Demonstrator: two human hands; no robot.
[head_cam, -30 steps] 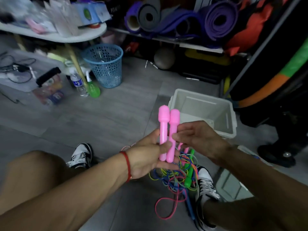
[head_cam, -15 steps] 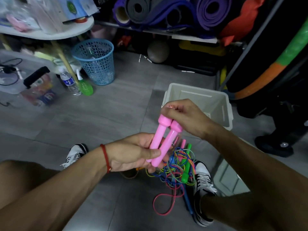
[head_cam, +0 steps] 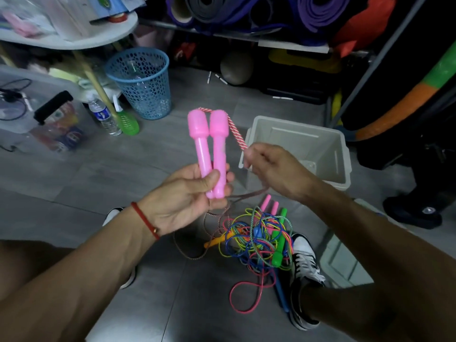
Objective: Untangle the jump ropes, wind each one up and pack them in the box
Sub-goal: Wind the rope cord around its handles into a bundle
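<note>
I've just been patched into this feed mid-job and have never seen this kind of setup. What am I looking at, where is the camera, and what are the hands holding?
There is no machine here: these are a person's two bare hands, filmed by one wide-angle camera worn on their head, looking forward and down at the floor.

The left hand, with a red cord at the wrist, grips two pink plastic jump-rope handles side by side, pointing up. The right hand pinches the red-and-white twisted rope that runs from the tops of those handles; its slack trails down to the grey tiled floor.

On the floor between the person's shoes lies a tangled pile of coloured jump ropes. Behind it stands the pale plastic box, open, meant for packing. A blue mesh waste basket stands further back.
</note>
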